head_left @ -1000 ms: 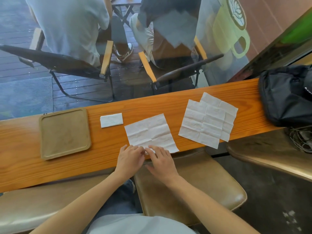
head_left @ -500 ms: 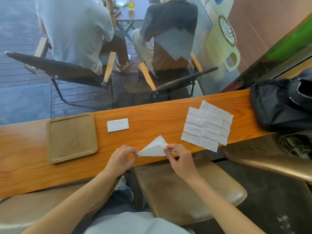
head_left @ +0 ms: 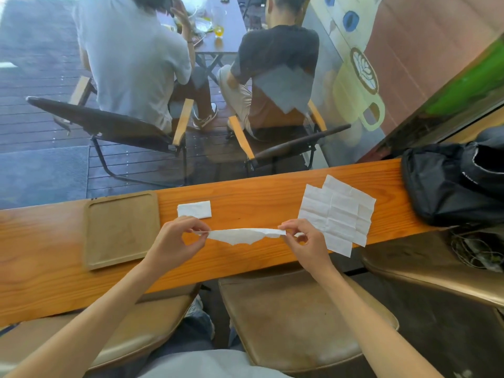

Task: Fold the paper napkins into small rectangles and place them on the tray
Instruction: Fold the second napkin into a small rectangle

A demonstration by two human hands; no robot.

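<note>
A white paper napkin hangs in the air just above the wooden counter, stretched out sideways and seen nearly edge-on. My left hand pinches its left end and my right hand pinches its right end. A small folded napkin rectangle lies on the counter beyond my left hand. An unfolded, creased napkin lies flat at the right. The tan square tray sits at the left with nothing on it.
The narrow wooden counter runs along a window. A black bag rests at its right end, with cables below it. Brown stool cushions are under the counter. Two people sit outside behind the glass.
The napkin that lay flat under my hands has been lifted off the counter and pulled out sideways between both hands, which have moved apart. The camera has tilted upward.
</note>
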